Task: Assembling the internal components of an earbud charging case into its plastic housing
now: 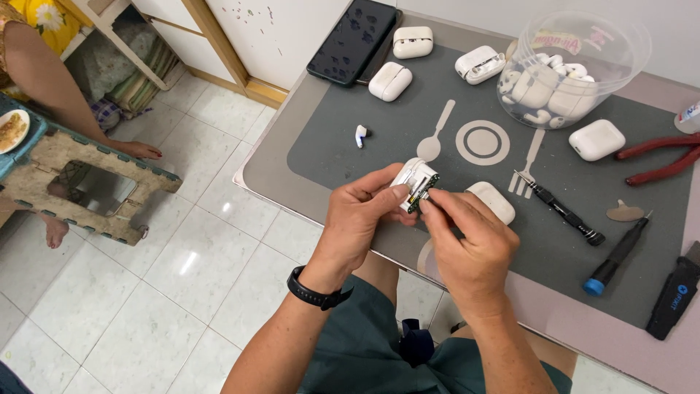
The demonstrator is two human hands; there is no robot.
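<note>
My left hand point(362, 219) grips a small white earbud charging case point(413, 179) with its inside parts exposed, held just above the near edge of the grey mat point(364, 124). My right hand point(467, 244) pinches at the dark circuit part on the case's right end with thumb and forefinger. A white case point(493, 201) lies on the mat just behind my right hand. A single white earbud point(360, 135) lies farther left on the mat.
Several white cases, a dark phone point(351, 40) and a clear plastic tub point(569, 69) of earbud parts stand at the back. Screwdrivers point(558, 209), red pliers point(660, 157) and a black pry tool point(674, 292) lie right. Another person sits at left by a stool point(80, 186).
</note>
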